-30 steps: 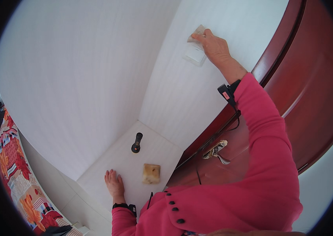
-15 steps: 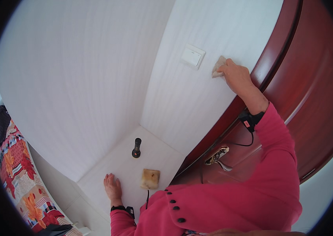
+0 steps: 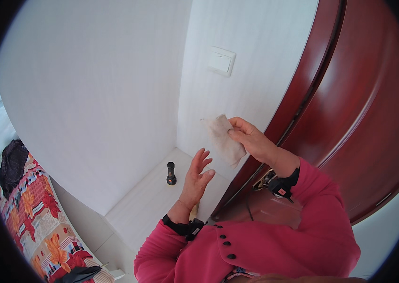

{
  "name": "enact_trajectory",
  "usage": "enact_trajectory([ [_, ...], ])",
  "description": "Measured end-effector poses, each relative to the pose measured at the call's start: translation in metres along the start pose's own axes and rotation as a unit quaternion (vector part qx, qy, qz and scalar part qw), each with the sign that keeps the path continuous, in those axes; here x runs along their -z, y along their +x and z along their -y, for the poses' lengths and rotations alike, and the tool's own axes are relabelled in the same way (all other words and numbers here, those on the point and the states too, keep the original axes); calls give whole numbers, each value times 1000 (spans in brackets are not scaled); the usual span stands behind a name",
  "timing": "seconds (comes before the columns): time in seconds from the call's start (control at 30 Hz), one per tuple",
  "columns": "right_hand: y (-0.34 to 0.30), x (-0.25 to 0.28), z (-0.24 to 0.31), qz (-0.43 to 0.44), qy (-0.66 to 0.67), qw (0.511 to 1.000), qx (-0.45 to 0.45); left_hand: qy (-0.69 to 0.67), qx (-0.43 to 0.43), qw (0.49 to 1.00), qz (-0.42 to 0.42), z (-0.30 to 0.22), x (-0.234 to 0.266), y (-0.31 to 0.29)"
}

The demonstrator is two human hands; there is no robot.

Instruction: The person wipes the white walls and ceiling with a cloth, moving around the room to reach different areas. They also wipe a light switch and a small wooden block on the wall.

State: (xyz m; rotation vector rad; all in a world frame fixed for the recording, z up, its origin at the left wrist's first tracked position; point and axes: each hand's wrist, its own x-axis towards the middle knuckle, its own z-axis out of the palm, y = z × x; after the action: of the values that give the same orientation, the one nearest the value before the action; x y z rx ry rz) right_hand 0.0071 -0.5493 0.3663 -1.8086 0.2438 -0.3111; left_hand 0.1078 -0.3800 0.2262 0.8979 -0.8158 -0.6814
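Observation:
A whitish cloth [image 3: 224, 139] hangs from my right hand [image 3: 252, 140], pinched between thumb and fingers in front of the white wall panel. My left hand [image 3: 196, 177] is raised beside it, empty, its fingers apart and pointing up toward the cloth without touching it. Below the hands, a black flashlight [image 3: 171, 173] stands upright on a pale wooden ledge [image 3: 145, 200]. Only a sliver of the yellowish block [image 3: 194, 211] shows behind my left wrist. On the wall above the cloth is a white light switch [image 3: 221, 61].
A dark red door [image 3: 350, 118] with a metal handle [image 3: 263, 180] is on the right, the handle partly behind my right wrist. At left lies a bed with a colourful leaf-patterned cover [image 3: 48, 217] and a dark cloth item [image 3: 12, 165]. Tiled floor [image 3: 79, 207] runs between.
My right hand has come down and left from beside the switch, bringing the cloth away from the wall. My left hand has lifted off the ledge toward the cloth.

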Motion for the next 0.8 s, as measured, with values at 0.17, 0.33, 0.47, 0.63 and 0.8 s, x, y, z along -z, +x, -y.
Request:
enact_trajectory([
  [0.17,5,-12,-20,-32,-241,967,73,-96,-85,991,-26,-6,-40,36],
  [0.33,2,21,17,-179,-529,754,346,-54,-109,982,-145,-6,-40,90],
  [0.47,15,85,76,-310,-614,591,422,10,-187,959,-214,-23,-10,150],
  [0.63,53,124,87,-275,-698,538,385,167,-305,900,-264,-46,2,235],
  [0.8,59,128,84,-290,-704,509,401,290,-296,853,-317,-63,7,276],
])
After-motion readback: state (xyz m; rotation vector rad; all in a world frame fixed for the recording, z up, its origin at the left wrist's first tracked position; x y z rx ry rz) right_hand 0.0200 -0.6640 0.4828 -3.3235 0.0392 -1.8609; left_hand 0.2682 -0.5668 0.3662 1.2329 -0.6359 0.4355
